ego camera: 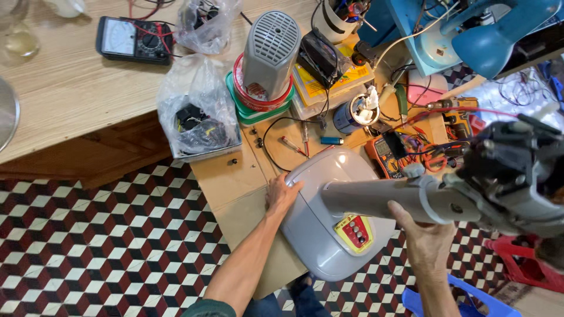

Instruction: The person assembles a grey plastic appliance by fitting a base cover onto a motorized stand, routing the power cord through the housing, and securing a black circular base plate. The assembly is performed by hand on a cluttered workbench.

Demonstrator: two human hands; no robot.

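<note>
A grey fan base (320, 220) with a yellow and red button panel (354, 230) rests on a sheet of cardboard (226, 182). My left hand (281, 194) lies flat on the base's left edge. My right hand (422, 238) grips the grey fan stem (376, 198) from below. The stem leads right to the bare motor head (517, 170), which hangs near the camera.
A grey fan motor cover (270, 53) stands on round tubs. Around it lie bags of parts (197, 114), an analog multimeter (134, 40), an orange multimeter (385, 154), a blue lighter (332, 141), loose screws and tangled wires. A wooden table (64, 94) is at left, a blue stool (470, 296) below.
</note>
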